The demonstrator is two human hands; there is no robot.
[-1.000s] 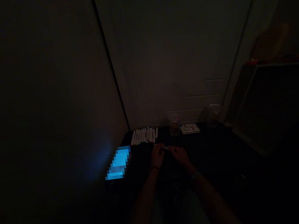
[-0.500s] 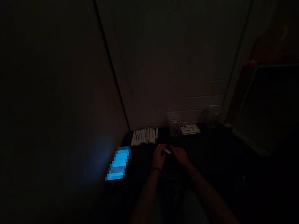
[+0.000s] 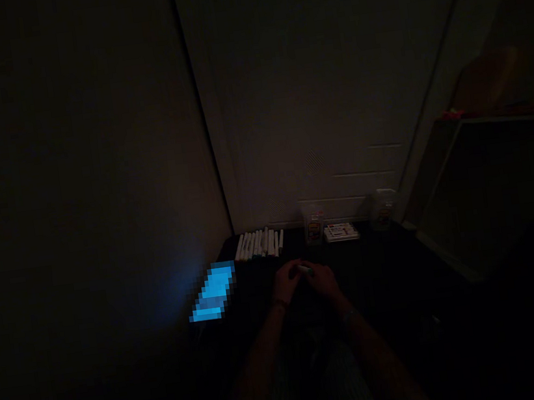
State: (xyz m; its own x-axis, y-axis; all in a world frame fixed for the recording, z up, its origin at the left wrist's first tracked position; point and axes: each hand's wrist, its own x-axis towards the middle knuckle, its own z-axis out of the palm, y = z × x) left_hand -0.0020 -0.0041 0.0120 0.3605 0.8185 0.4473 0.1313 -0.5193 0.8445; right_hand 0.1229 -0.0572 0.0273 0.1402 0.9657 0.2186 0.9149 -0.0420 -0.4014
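Item: marker (image 3: 305,268), white, over dark tabletop (image 3: 377,257), short of marker row (image 3: 259,243). Held between left hand (image 3: 288,282) and right hand (image 3: 324,279); each grip clenched on marker. Hazard, judged: dim light, slip, rolls unseen into row.

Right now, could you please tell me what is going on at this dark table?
A person in a very dim room holds a small white pen between the left hand and the right hand, just above the dark table. A row of similar white pens lies by the wall behind the hands, small packets stand to its right, and a glowing blue screen lies on the left.
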